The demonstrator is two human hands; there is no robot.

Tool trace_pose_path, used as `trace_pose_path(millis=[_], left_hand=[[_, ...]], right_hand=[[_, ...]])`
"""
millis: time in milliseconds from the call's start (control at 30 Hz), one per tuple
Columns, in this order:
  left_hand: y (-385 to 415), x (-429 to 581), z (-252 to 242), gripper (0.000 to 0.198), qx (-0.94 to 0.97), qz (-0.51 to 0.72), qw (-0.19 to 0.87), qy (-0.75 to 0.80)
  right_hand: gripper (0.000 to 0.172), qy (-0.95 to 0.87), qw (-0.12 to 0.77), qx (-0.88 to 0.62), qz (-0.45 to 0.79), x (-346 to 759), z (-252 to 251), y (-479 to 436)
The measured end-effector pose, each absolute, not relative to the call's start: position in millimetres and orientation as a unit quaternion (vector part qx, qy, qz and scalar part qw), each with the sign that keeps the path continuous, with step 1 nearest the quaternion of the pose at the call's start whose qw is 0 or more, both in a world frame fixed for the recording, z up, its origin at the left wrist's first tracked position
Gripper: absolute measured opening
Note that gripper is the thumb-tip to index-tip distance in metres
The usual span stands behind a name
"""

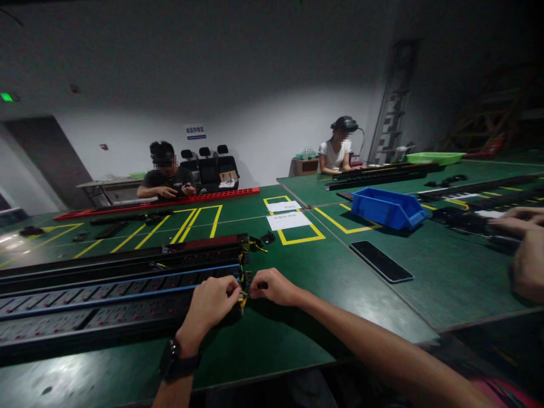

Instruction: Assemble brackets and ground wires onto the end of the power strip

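Long black power strips with rows of sockets and small red parts lie side by side on the left of the green table. Yellow wires stick out of their near right ends. My left hand, wearing a black watch, is closed in a pinch at a thin wire there, its wrist over the nearest strip. Just right of it, my right hand pinches with thumb and fingers beside a small dark part; what lies between its fingertips is too small to tell. The fingertips of both hands almost meet.
A phone and a blue bin stand to the right. Labelled paper sheets lie ahead, near a small black part. Another person's hands work at the right edge. Two people sit across the table, by a red rail and dark strips.
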State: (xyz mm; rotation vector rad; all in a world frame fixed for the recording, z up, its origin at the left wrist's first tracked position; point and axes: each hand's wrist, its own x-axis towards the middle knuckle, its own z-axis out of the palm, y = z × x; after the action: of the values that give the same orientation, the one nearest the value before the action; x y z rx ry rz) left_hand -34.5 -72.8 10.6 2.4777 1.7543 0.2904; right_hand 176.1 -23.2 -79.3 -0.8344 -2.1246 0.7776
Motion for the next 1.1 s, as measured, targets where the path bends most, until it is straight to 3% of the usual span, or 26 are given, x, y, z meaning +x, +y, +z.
trace_pose_path(millis=[267, 433, 867, 1100], left_hand=[[-73.1, -24.4, 2.9, 0.032, 0.853, 0.088, 0.069, 0.51], [-79.0, -25.4, 2.6, 0.023, 0.855, 0.092, 0.072, 0.505], [-102.2, -7.4, -17.2, 0.018, 0.81, 0.119, -0.061, 0.571], [-105.1, -4.3, -24.7, 0.018, 0.792, 0.137, -0.058, 0.593]], right_hand=[[0.006, -0.831, 0.364, -0.326, 0.267, 174.9, -77.9, -25.9], [0.007, -0.831, 0.352, -0.34, 0.265, 174.6, -76.3, -27.3], [0.005, -0.844, 0.327, -0.352, 0.238, 176.7, -70.8, -28.4], [0.02, -0.871, 0.254, -0.39, 0.155, 196.8, -66.9, -14.7]])
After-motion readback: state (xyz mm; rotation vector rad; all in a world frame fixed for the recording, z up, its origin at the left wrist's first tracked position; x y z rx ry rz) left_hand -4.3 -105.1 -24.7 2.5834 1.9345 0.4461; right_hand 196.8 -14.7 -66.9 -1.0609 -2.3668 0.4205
